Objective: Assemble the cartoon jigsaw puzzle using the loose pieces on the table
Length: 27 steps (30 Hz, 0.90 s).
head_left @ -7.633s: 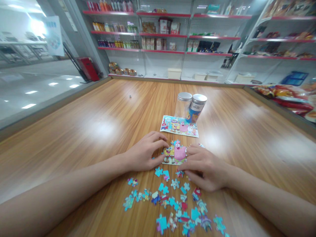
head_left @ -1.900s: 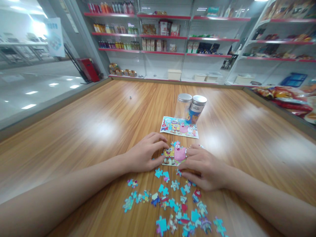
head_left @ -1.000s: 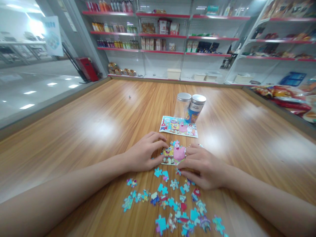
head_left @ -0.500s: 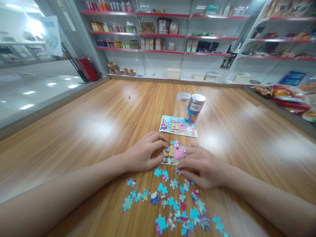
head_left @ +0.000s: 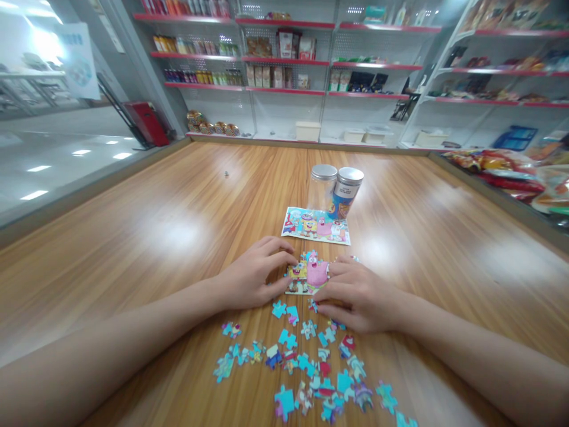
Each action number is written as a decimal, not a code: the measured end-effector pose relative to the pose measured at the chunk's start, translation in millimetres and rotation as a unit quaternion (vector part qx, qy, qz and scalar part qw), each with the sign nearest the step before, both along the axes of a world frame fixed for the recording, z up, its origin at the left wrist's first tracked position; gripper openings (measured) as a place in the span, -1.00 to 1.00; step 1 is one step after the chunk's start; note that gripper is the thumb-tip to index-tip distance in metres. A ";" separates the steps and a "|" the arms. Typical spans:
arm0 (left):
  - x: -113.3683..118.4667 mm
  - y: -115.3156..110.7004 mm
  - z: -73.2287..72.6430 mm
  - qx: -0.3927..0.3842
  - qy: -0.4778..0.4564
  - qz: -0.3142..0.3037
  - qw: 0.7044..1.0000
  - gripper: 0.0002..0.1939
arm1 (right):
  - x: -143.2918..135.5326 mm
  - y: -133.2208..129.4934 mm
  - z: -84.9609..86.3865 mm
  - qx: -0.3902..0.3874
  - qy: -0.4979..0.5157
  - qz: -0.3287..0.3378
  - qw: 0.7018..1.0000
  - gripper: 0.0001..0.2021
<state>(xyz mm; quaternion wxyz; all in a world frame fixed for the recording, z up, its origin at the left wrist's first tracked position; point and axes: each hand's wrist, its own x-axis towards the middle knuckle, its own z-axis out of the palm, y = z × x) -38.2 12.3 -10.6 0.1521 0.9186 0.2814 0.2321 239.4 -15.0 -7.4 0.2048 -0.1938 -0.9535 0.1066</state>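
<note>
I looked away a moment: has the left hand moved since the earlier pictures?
No, not noticeably: against the picture card, the left hand keeps its place; both merely appear slightly farther left in the image.

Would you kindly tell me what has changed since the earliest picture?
On the right hand, the thumb has moved slightly left, closer to the index finger. The camera view has shifted a little, too. The left hand, partly assembled puzzle, picture sheet and two jars look as they were.
</note>
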 end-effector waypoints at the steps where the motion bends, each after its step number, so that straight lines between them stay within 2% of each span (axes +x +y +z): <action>1: 0.1 0.1 -0.1 -0.001 0.001 0.000 1.000 -0.71 | -0.1 0.1 0.1 0.001 0.000 0.000 1.000 -0.89; 27: 1.1 0.0 -0.5 -0.003 0.001 0.005 1.000 -0.72 | 2.0 -0.3 -0.2 0.003 0.015 0.003 1.000 -0.87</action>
